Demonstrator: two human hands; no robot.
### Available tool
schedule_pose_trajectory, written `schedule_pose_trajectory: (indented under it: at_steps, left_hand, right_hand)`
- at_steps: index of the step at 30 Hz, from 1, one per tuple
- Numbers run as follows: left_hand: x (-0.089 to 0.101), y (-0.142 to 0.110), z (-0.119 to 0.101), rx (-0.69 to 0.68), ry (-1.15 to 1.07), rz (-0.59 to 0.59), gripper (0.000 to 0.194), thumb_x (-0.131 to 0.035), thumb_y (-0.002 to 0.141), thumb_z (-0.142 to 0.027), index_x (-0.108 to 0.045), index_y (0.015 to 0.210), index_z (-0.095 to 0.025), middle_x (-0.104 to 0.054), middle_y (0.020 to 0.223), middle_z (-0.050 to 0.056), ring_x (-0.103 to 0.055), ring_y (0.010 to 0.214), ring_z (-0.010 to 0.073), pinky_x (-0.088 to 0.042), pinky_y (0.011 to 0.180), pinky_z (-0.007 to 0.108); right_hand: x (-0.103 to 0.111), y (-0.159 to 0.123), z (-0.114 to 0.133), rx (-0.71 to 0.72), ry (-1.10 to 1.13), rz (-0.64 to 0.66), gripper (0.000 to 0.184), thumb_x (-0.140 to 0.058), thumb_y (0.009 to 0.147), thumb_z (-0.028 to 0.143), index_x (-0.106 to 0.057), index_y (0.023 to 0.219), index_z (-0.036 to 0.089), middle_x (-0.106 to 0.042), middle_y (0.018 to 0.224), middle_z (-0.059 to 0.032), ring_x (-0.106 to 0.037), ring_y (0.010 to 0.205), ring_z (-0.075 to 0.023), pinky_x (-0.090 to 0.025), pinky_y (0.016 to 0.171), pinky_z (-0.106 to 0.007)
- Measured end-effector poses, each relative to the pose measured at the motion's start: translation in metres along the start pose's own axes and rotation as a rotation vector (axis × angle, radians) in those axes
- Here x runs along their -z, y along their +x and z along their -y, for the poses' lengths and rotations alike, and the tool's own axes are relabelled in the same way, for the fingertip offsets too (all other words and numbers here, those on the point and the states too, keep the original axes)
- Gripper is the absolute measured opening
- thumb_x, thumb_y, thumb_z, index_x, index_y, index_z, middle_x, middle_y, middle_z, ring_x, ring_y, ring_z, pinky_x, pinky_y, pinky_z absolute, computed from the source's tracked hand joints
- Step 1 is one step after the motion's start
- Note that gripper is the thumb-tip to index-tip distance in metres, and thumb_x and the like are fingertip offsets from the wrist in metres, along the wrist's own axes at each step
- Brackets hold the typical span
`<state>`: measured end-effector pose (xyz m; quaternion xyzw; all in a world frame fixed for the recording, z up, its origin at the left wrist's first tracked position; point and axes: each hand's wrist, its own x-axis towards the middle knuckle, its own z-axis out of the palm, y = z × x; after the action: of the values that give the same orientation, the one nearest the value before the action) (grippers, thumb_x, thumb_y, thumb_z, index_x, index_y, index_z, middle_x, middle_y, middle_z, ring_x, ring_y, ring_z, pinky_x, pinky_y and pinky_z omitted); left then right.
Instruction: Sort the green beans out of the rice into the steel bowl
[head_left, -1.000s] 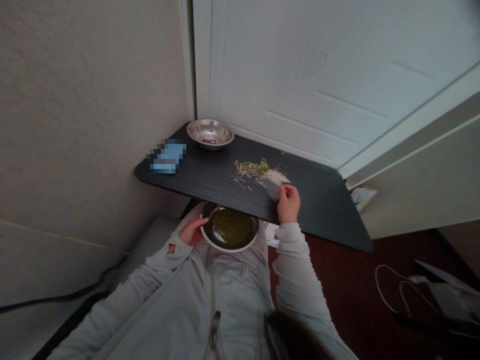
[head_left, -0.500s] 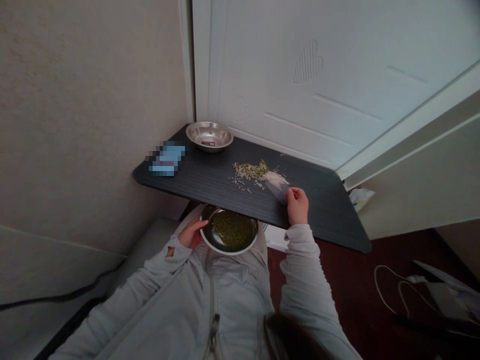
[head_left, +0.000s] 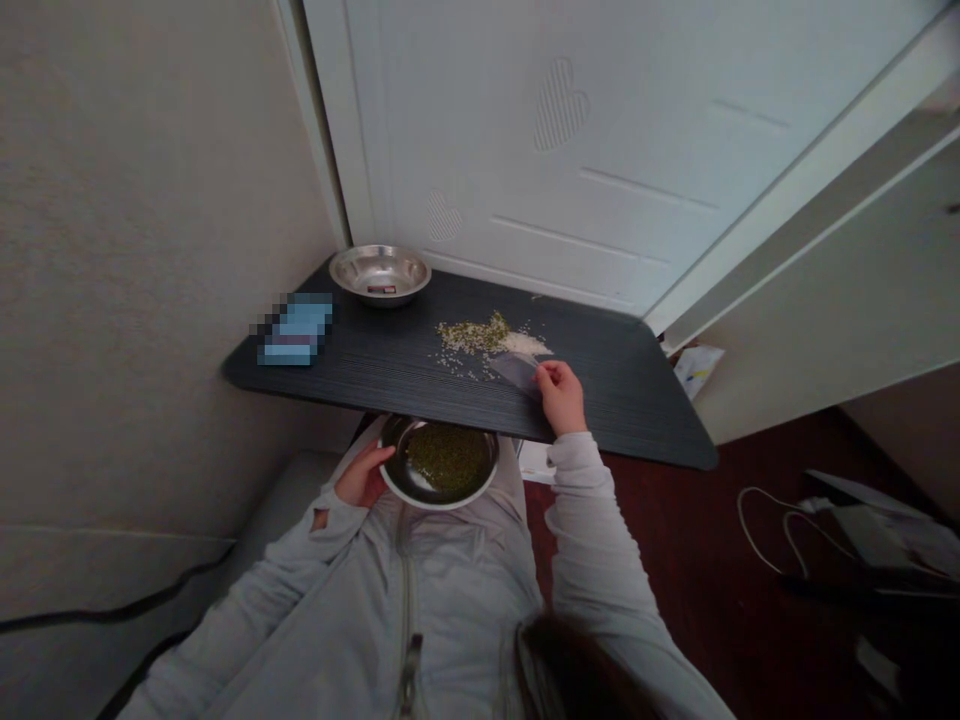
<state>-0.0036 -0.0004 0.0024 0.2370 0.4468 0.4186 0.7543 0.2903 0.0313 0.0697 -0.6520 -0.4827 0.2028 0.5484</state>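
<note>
Pinched clear sheet (head_left: 514, 371) with right hand (head_left: 561, 395), gripped lap bowl (head_left: 418, 483) with left hand (head_left: 362, 475).
Closed right fingers on sheet's corner at its 3 o'clock, probably to leave far edge free; held it at bench's (head_left: 630, 405) 3-4 o'clock, right by white grains (head_left: 527, 344), couldn't tell contact. Saw mixed green-and-white pile (head_left: 466, 337) at sheet's 10 o'clock. Clamped left fingers, mostly hidden, and thumb on lap bowl's 9 o'clock rim, likely against tipping. Saw green grains (head_left: 454, 458) inside, heaped toward 2 o'clock. Noted second bowl (head_left: 401, 275) at bench's 10-11 o'clock, label (head_left: 382, 289) inside, perhaps parked aside; pixelated blue item (head_left: 300, 330) at 9.
</note>
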Motion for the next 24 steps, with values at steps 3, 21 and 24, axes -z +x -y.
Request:
schedule_pose_trajectory:
  at_steps: [3,21,24]
  left_hand:
    - [-0.0005,0.0002,0.0002,-0.008,-0.016,0.009,0.041,-0.073,0.054,-0.027,-0.064,0.094,-0.018,-0.075,0.088,0.006,-0.062,0.100,0.0319,-0.053,0.078,0.037]
    - [0.0005,-0.0004,0.0023,-0.018,0.000,0.045,0.038,-0.070,0.058,-0.028,-0.064,0.095,-0.019,-0.074,0.083,0.006,-0.063,0.097,0.0299,-0.052,0.075,0.035]
    - [-0.0008,-0.0007,0.0023,-0.027,-0.027,0.035,0.038,-0.071,0.057,-0.026,-0.064,0.094,-0.018,-0.074,0.081,0.006,-0.064,0.095,0.0302,-0.051,0.075,0.036]
  right_hand:
    - [-0.0004,0.0000,-0.0003,0.007,0.001,0.019,0.019,-0.052,0.072,0.037,-0.053,0.075,0.019,-0.058,0.066,0.0004,-0.054,0.062,-0.0140,-0.042,0.063,-0.027]
    - [0.0005,-0.0029,0.0006,0.021,-0.014,0.084,0.020,-0.053,0.072,0.039,-0.054,0.075,0.019,-0.059,0.065,0.0006,-0.055,0.063,-0.0146,-0.042,0.064,-0.028]
    - [0.0001,-0.0035,0.0027,0.011,-0.005,0.074,0.020,-0.053,0.071,0.039,-0.054,0.074,0.019,-0.059,0.065,0.0004,-0.055,0.062,-0.0143,-0.042,0.062,-0.027]
